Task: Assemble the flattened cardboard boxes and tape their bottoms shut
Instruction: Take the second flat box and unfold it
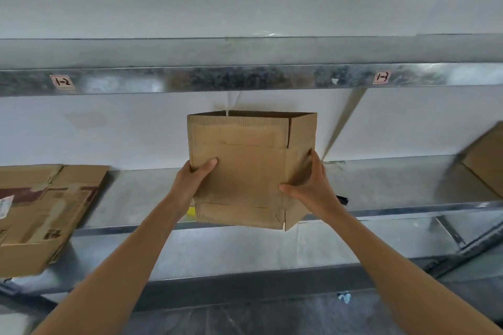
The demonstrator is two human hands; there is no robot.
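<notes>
While I hold the box [245, 168] up over the shelf [381, 187], my left hand [194, 179] and right hand [307, 185] each clamp a side edge, thumbs on the front panel. It's partly squared, flaps loose, bottom untaped as far as I can tell. Risk: uneven squeeze buckles a wall or it folds flat again. Flat cardboard [46, 215] lies left, another box [484, 163] right, both well apart; a dark object [343, 199] sits behind my right hand.
</notes>
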